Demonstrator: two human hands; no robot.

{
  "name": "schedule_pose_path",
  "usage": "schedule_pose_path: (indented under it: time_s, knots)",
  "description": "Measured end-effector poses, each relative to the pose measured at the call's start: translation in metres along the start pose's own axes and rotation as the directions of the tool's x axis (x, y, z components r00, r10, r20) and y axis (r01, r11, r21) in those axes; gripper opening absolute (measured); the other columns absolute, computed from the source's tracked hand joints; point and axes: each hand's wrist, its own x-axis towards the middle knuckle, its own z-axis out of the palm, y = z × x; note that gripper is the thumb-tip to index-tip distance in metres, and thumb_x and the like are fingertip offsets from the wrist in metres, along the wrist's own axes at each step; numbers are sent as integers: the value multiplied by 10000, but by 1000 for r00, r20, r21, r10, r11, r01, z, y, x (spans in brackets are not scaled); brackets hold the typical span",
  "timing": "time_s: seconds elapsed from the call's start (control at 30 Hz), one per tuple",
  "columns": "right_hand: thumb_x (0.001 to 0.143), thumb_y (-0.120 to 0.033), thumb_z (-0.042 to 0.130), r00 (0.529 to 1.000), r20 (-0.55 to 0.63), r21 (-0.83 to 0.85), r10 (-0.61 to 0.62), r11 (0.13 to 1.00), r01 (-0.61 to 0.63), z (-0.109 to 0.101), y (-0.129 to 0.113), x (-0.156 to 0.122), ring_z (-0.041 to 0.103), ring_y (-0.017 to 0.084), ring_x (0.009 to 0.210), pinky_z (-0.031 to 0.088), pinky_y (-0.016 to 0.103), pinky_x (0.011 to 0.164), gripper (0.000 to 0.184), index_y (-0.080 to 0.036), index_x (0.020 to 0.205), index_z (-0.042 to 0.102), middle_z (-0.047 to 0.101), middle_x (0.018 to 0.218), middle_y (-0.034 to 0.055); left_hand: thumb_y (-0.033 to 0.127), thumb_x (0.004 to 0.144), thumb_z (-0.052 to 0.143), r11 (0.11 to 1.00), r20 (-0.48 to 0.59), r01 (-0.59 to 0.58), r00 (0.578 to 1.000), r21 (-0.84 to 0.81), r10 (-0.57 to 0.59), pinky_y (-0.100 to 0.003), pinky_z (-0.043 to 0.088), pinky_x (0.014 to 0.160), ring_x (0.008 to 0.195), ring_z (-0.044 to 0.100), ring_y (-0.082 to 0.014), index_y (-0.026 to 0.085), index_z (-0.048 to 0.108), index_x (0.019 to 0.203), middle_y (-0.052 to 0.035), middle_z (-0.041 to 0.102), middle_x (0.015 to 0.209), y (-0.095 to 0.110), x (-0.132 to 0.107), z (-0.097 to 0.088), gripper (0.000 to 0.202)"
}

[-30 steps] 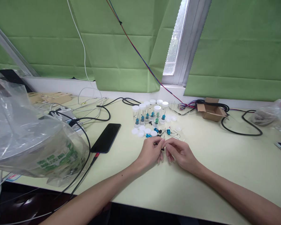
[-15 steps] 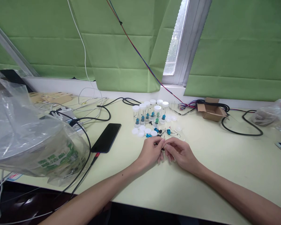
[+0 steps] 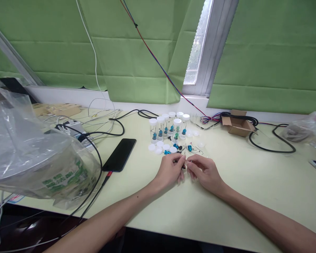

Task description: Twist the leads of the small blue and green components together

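Observation:
My left hand (image 3: 171,168) is closed in a pinch around a small dark piece, mostly covered by the fingers. Close beside it, my right hand (image 3: 203,171) pinches too; whatever sits between its fingertips is too small to name. Just beyond the fingers lie blue parts (image 3: 190,148) with thin metal pins and black bits (image 3: 180,148). Several loose white caps (image 3: 158,150) rest to the left of these. Farther back, clear vials (image 3: 153,131) with white lids stand upright in a cluster, holding blue or green parts.
A black phone (image 3: 119,155) with a cable lies left of my hands. Farther left bulges a large plastic bag (image 3: 68,175) over a round container. An open cardboard box (image 3: 239,127) and black cables (image 3: 279,151) are at the back right. The table's front edge (image 3: 158,232) is near me.
My hands stay at almost the same spot, with fingertips shifting slightly; my right hand has moved a touch to the right. The vials and loose parts have not moved.

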Motion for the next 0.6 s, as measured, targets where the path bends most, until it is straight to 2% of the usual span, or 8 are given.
schedule_pose_path:
  time_s: [0.27, 0.6]
  knots:
    - [927, -262, 585, 998, -48, -54, -36, 998, 34, 0, -1, 0, 492, 92, 471, 424, 234, 477, 184, -180, 781, 661, 555, 607, -19, 504, 913, 490, 1000, 4, 2, 1000, -28, -2, -203, 369, 327, 366, 517, -113, 165, 564, 703, 13, 539, 509, -1, -1, 0, 406]
    - [925, -249, 591, 990, -113, -140, -80, 988, 64, -1, 0, 0, 488, 101, 481, 416, 250, 505, 258, -173, 682, 633, 533, 563, -19, 492, 915, 494, 1000, -10, 25, 1000, -16, -25, -197, 349, 321, 312, 481, -111, 182, 509, 657, 48, 462, 401, 1, 0, 0, 403]
